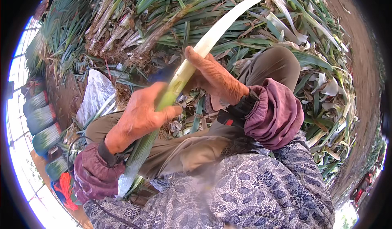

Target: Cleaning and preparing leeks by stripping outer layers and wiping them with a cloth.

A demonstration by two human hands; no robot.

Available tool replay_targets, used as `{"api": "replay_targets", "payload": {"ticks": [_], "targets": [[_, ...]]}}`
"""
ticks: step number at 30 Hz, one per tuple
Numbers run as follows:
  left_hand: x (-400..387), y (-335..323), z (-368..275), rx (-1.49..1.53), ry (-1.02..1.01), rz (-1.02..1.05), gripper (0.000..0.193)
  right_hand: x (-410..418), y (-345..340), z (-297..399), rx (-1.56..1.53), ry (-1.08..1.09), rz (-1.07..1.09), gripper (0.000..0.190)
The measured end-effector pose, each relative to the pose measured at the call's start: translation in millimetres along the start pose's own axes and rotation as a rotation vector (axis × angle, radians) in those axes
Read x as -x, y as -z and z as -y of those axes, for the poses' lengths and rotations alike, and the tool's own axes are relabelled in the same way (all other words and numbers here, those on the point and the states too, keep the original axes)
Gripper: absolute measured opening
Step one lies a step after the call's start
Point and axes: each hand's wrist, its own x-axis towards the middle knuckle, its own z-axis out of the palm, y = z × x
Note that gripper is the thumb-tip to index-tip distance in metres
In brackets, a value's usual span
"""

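One long green onion stalk (221, 29) slants across the middle of the view, its white root end pointing up and right. My left hand (142, 115) is wrapped around its green upper part, with the thumb lying across the front. Farther up the stem, my right hand (214, 73) holds the pale section, its thumb along the side and most of its fingers hidden behind. The stalk's green leaf end passes down beside my left sleeve (98, 177) towards my lap. Around its root end the shaft looks smooth and bright white.
Unpeeled green onions with soiled roots (114, 33) are heaped beyond my hands. Stripped leaves and skins (324, 106) litter the ground at right. A plastic sheet (95, 94) lies at left, near several tied onion bundles (44, 119) and red twine (65, 187).
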Motion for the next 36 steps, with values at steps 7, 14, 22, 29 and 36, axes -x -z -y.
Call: {"api": "replay_targets", "payload": {"ticks": [7, 14, 22, 29, 36], "targets": [[-22.1, -7.3, 1.4, -0.158, -0.002, -0.056, 0.028, 2.9, -1.5, -3.0, 0.021, 0.046, -0.009, 0.063], [-28.4, 7.8, 7.2, 0.237, 0.126, 0.154, 0.037, 4.7, 9.0, -3.8, -0.058, 0.047, 0.024, 0.059], [11.6, 29.0, -3.6, 0.200, 0.069, 0.262, 0.052, 3.7, 8.9, 15.2, -0.058, 0.128, 0.092, 0.073], [19.4, 85.2, 13.1, -0.186, -0.128, 0.125, 0.053, -20.8, 82.8, 87.4, -0.520, 0.411, -0.216, 0.097], [-75.3, 106.7, 88.9, -0.771, -0.721, -0.419, 0.059, -21.0, 111.3, 118.5, -0.783, 0.386, 0.311, 0.055]]}}
